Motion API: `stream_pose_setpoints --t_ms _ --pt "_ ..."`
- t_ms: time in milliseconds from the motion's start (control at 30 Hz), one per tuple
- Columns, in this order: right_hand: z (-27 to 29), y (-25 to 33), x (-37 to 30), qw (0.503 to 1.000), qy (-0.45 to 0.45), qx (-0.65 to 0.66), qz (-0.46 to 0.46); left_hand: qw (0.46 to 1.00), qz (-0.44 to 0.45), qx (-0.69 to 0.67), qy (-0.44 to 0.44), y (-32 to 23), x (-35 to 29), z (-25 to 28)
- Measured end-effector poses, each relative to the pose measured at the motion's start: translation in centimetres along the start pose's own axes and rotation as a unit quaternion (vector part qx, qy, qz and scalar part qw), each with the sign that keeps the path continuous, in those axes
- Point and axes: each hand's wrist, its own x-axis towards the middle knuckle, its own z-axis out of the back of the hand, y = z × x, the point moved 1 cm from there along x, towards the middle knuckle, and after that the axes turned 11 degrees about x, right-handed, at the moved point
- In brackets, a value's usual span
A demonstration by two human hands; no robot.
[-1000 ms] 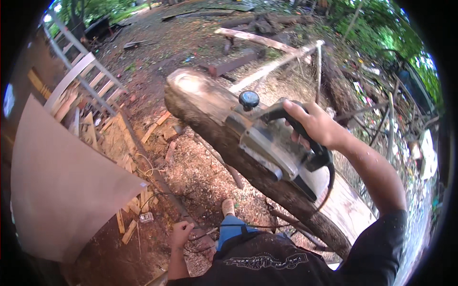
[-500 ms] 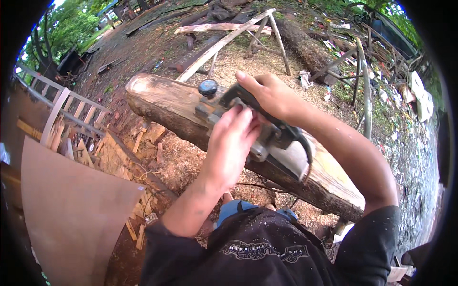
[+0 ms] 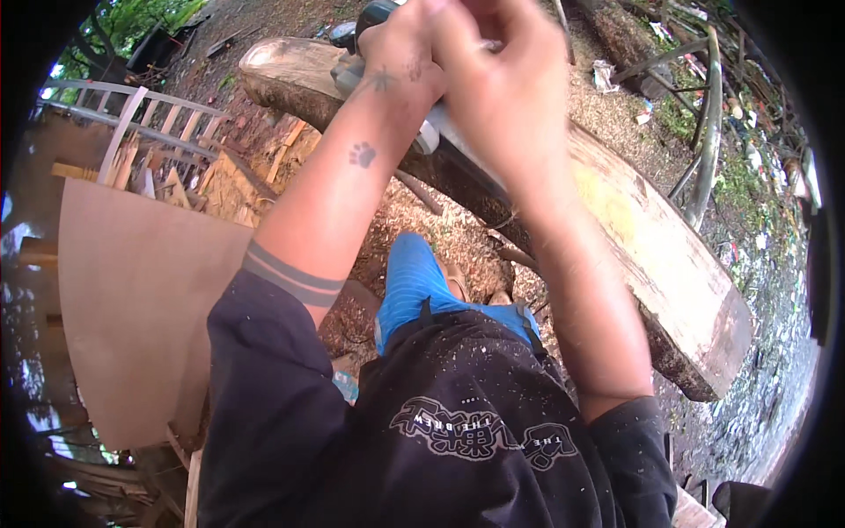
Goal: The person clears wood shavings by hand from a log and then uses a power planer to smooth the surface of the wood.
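Observation:
An electric hand planer with a grey body [image 3: 349,77] rests on a long slab of wood, partly covered by my arms. My left hand [image 3: 398,40] is closed around its black handle [image 3: 377,14] at the picture's upper edge. Just right of it is my right hand [image 3: 502,75], smeared by motion, its fingers curled inward with a small bright spot showing between them. What they hold, if anything, I cannot make out. The slab [image 3: 656,233] has a pale planed top and rough dark sides, and runs from far left to near right.
A thin brown board [image 3: 145,299] leans at the left, near a wooden ladder-like frame [image 3: 158,123] and scrap wood [image 3: 189,189]. Wood shavings [image 3: 444,231] cover the ground around my feet. Bent poles [image 3: 711,132] stand at the right, amid scattered litter.
The view has shifted, with the planer and both hands now higher in the picture. My right hand has left the planer's rear handle; my left has moved onto the black handle.

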Motion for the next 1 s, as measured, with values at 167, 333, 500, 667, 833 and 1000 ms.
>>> stream_pose_setpoints --t_ms 167,333,500,667,833,1000 --pt "-3.0 -3.0 -11.3 1.000 -0.002 -0.002 0.014 0.820 0.393 -0.327 -0.258 4.0 1.6 -1.2" --pt "0.8 -9.8 -25.9 0.880 0.292 0.022 -0.373 0.828 0.425 -0.358 -0.077 2.7 1.2 2.1" --pt "3.8 -20.3 -36.7 0.803 0.098 -0.258 -0.528 0.819 0.491 -0.276 0.105 -0.9 2.8 4.2" --pt "0.3 -23.4 -36.7 0.839 -0.069 -0.154 -0.517 0.857 0.396 -0.170 0.284 -0.3 4.7 5.5" --pt "-4.5 -30.7 -40.0 0.841 -0.242 -0.062 -0.481 0.834 0.272 -0.163 0.452 3.9 7.6 6.1" --pt "-5.4 -32.0 -35.2 0.591 -0.775 -0.029 -0.222 0.830 0.154 -0.157 0.513 10.5 9.0 7.0"
